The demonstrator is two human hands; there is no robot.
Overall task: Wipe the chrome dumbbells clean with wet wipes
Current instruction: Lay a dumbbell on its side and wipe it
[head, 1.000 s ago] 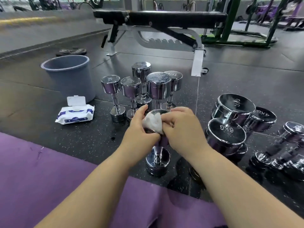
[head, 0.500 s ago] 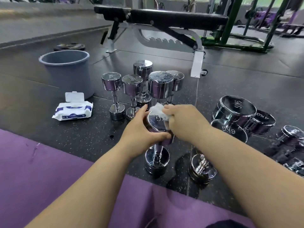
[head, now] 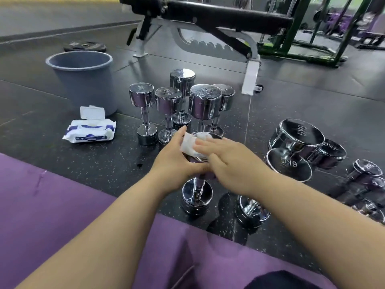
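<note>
Wiping the top face of one upright dumbbell (head: 196, 197); task judged roughly mid-way.

Dumbbell stands on end on the dark floor, just past the purple mat (head: 62, 205). Left hand (head: 177, 163) is wrapped round its upper head to steady it; right hand (head: 231, 165) has flat fingers pressing the wet wipe (head: 188, 146) onto the top face. Handle and lower head are uncovered, probably not yet wiped. Five upright dumbbells (head: 205, 101) are grouped close behind, possibly finished; shine alone cannot confirm. Lying dumbbells (head: 300, 138) on the right likely remain. Wipe pack (head: 90, 129), lid up, sits left beside the bin (head: 83, 80); bench (head: 218, 15) beyond. The close cluster behind crowds the working space.
</note>
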